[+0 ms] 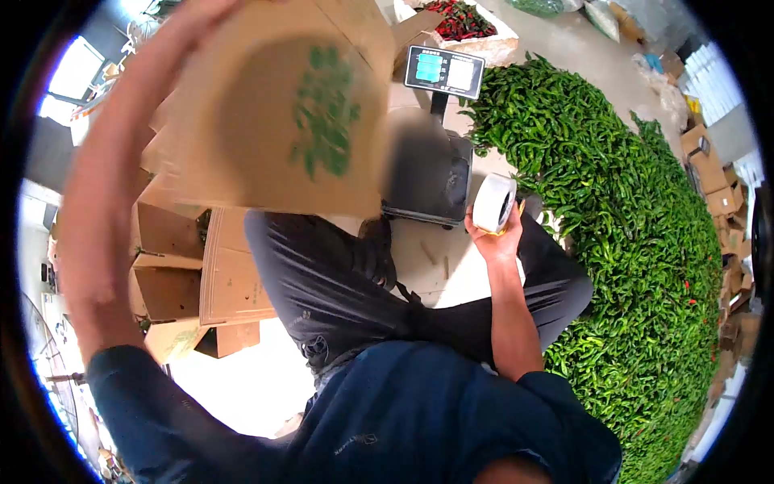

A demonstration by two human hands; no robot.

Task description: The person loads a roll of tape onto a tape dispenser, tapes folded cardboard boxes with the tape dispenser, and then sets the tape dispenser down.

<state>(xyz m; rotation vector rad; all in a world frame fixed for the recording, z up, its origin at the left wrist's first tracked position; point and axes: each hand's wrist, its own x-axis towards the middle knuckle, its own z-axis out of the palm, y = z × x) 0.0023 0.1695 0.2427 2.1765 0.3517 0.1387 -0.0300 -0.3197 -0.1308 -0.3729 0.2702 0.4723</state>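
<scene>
A cardboard box (266, 129) with green printed characters is raised in front of me on the left, above my knee and tilted. My left arm reaches up around its left side, and my left hand (211, 6) is at its top edge, partly cut off by the frame; the box seems to hang from it, though the fingers do not show. My right hand (493, 240) is closed round a roll of white tape (493, 203) with a yellow edge, near my right knee. Beyond it stands a black platform scale (427, 181) with a lit display (445, 71).
A large heap of green chili peppers (621, 185) spreads along my right side. Behind the scale sits a white foam box (504, 40) of red peppers (461, 20). Open cardboard boxes (234, 274) stand at my left, and more cartons (709, 165) line the far right.
</scene>
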